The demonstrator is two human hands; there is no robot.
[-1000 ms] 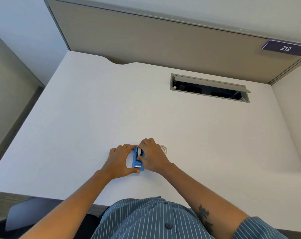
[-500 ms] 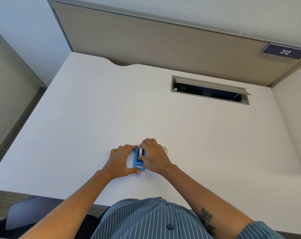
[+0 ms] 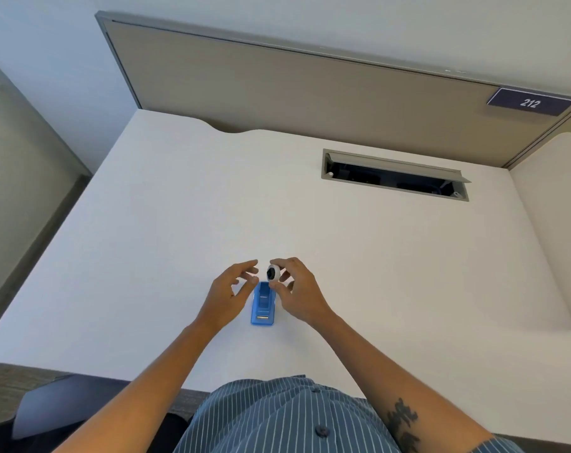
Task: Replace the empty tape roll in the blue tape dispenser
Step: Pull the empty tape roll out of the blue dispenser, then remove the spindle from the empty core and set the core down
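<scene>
The blue tape dispenser lies on the white desk near its front edge, its roll cradle bare. My right hand holds a small white roll with a dark core between thumb and fingers, just above the dispenser's far end. My left hand hovers at the dispenser's left side, fingers spread, touching nothing. A second roll seen earlier to the right is hidden behind my right hand.
A grey cable hatch stands open in the desk at the back right. A beige partition with a "212" plate closes off the back. A chair arm shows at lower left.
My right hand has lifted the white roll out of the dispenser. My left hand has let go of the dispenser and opened. The camera has also moved closer.
</scene>
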